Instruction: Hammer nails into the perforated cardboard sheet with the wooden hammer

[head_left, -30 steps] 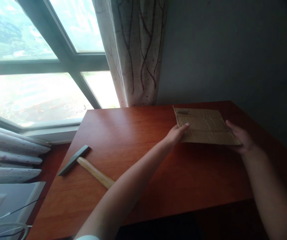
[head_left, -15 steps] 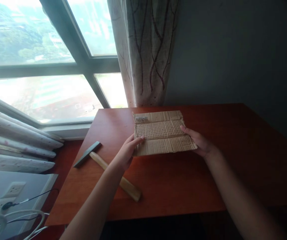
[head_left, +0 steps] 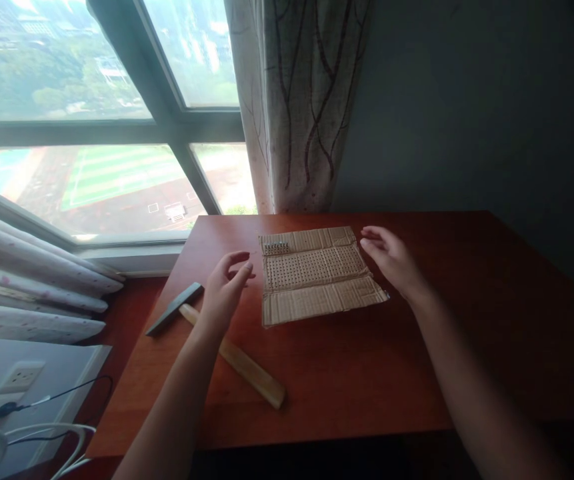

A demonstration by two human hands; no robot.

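Observation:
A creased piece of cardboard (head_left: 324, 299) lies on the table, with rows of small holes across its middle. Several small metal nails or screws (head_left: 277, 247) stand in its far left corner; which kind, I cannot tell. My left hand (head_left: 229, 283) is open just left of the cardboard, fingers apart and not touching it. On the other side, my right hand (head_left: 389, 259) is open by the far right edge, also apart from it. Under my left forearm a hammer (head_left: 251, 370) with a wooden handle and a long dark head rests on the table, partly hidden.
The reddish wooden table (head_left: 367, 380) reaches a window (head_left: 117, 180) at the far left. A patterned curtain (head_left: 299, 113) hangs behind it, beside a grey wall. At the lower left are a wall socket (head_left: 21, 377), a plug and loose cables (head_left: 79, 433).
Both hands carried the cardboard leftward to the middle of the table and let go of it. They have since drawn apart from its edges. The view has shifted too.

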